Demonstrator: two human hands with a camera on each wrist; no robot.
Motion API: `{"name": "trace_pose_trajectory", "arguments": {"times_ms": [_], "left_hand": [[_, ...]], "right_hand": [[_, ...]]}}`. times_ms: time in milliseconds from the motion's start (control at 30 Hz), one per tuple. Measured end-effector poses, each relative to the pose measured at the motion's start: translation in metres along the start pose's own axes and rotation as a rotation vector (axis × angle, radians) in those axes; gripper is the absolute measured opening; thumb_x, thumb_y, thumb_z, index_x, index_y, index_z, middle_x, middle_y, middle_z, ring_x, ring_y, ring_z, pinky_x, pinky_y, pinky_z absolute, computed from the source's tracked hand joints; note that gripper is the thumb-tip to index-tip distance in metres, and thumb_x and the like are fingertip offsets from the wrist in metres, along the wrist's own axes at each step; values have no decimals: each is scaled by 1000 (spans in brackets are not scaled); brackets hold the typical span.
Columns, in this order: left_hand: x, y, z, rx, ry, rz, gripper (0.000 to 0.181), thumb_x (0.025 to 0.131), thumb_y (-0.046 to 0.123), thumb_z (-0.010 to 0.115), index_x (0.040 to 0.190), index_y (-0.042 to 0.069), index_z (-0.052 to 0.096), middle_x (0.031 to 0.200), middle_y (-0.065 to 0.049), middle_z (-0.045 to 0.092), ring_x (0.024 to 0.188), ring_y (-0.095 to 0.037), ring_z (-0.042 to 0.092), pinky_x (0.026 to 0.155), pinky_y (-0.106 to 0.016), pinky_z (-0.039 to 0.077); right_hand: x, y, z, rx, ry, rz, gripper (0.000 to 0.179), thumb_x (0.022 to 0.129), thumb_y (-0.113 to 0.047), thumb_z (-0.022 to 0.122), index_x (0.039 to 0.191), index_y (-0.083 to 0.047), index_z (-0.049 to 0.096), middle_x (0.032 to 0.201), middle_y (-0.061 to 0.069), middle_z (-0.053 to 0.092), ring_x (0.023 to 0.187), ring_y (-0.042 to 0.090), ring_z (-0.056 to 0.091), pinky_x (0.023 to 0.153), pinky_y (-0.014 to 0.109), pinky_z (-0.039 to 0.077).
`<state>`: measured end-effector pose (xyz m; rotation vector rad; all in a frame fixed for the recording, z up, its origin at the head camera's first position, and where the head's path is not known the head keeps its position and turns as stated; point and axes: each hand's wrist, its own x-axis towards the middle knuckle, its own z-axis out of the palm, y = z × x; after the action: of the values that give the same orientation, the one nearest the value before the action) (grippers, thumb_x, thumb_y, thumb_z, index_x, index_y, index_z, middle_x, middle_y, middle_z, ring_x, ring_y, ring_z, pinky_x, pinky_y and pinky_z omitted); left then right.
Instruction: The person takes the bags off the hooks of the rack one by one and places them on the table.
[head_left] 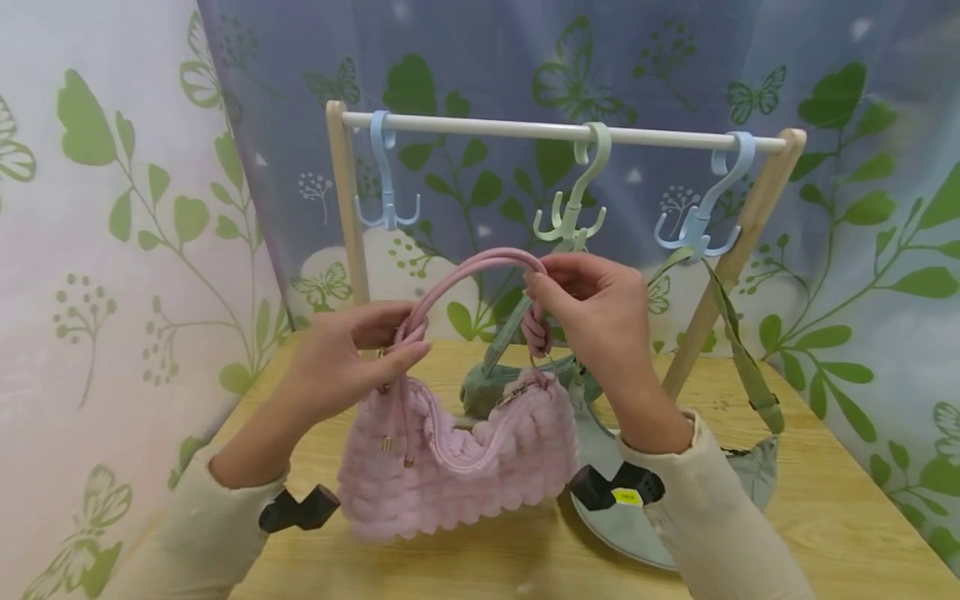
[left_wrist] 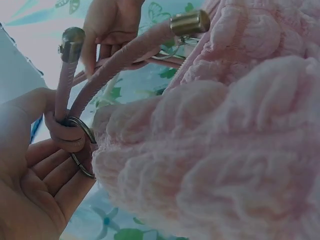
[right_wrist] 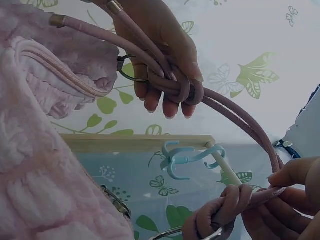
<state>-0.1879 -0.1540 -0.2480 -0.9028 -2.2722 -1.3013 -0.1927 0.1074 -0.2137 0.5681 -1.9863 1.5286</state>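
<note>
A pink fluffy handbag (head_left: 465, 492) hangs from its corded handle (head_left: 465, 265), held up between both hands over the table. My left hand (head_left: 352, 358) grips the handle's left end by its knot, with the thumb in front and the fingers behind. In the left wrist view, a metal ring (left_wrist: 82, 167) joins that knot (left_wrist: 65, 132) to the bag. My right hand (head_left: 600, 308) pinches the handle's upper right part, above the second knot (right_wrist: 220, 212). Two metal-tipped cord ends (head_left: 397, 437) dangle on the bag's left side.
Behind stands a wooden rack with a white bar (head_left: 480, 127). From it hang a left blue hook (head_left: 387, 212), a green hook (head_left: 573, 225) and a right blue hook (head_left: 697, 233). Green bags (head_left: 487, 387) and a round grey-green piece (head_left: 622, 533) lie on the wooden table (head_left: 840, 517).
</note>
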Motion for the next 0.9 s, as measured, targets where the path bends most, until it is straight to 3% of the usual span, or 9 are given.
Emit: {"name": "trace_pose_trajectory", "arguments": {"times_ms": [167, 567, 700, 900], "left_hand": [[-4, -1, -10, 34, -4, -18, 31, 88, 11, 73, 118, 4, 68, 99, -7, 73, 93, -18, 71, 64, -24, 56], [-9, 0, -25, 78, 11, 44, 29, 85, 5, 74, 113, 0, 70, 94, -6, 74, 87, -11, 71, 72, -18, 55], [-10, -1, -33, 101, -36, 67, 27, 85, 4, 74, 111, 2, 70, 92, -3, 74, 85, -10, 71, 74, -19, 55], [-16, -1, -52, 228, -140, 57, 27, 87, 12, 74, 113, 8, 70, 93, 6, 73, 86, -6, 70, 77, -18, 54]], "right_hand": [[-2, 1, 3, -36, -11, -37, 15, 87, -9, 73, 99, 1, 74, 77, 13, 68, 61, 19, 63, 63, 26, 53], [-6, 0, 8, -26, -71, -32, 14, 88, -7, 72, 100, 0, 73, 80, 15, 70, 57, 23, 63, 57, 32, 53], [-8, -2, 12, -50, -89, -29, 13, 88, -7, 72, 99, -2, 74, 80, 11, 71, 59, 19, 64, 60, 28, 53], [-12, -5, 19, -126, -112, -47, 11, 86, -7, 73, 96, -3, 75, 81, 7, 73, 68, 14, 68, 65, 26, 52]]}}
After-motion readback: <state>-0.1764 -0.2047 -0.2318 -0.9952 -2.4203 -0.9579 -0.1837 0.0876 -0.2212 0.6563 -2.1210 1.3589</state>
